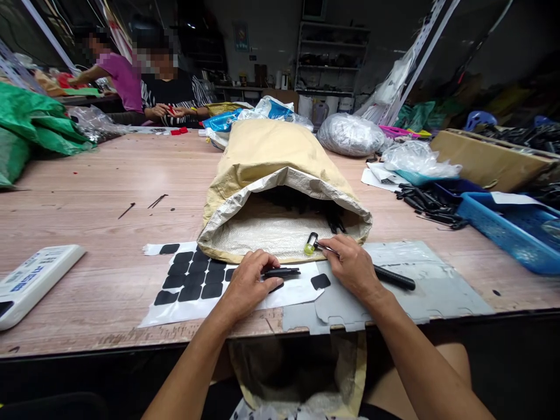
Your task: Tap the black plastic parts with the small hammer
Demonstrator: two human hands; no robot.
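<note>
Table: scuffed, pale wood-grain top (100, 233) spanning the view.
Room: dim; a person in purple (126, 84), then a person in black and white (175, 93), at the far left; metal shelving (335, 67) at the back.
White sheet (160, 315): near edge, with rows of rounded black squares (191, 277).
Left hand (247, 282): thumb and fingers pinching a slim black part.
Black part (284, 272): above the white sheet, long axis nearly level, free end pointing right.
Yellow sack (273, 143): lying down, open mouth facing the viewer.
Hammer (311, 243): head before the sack's mouth, yellow-green face downward; handle slopes down rightward over a grey sheet (441, 286).
Right hand (350, 262): closed around the hammer's handle.
Blue basket (503, 233): far right.
</note>
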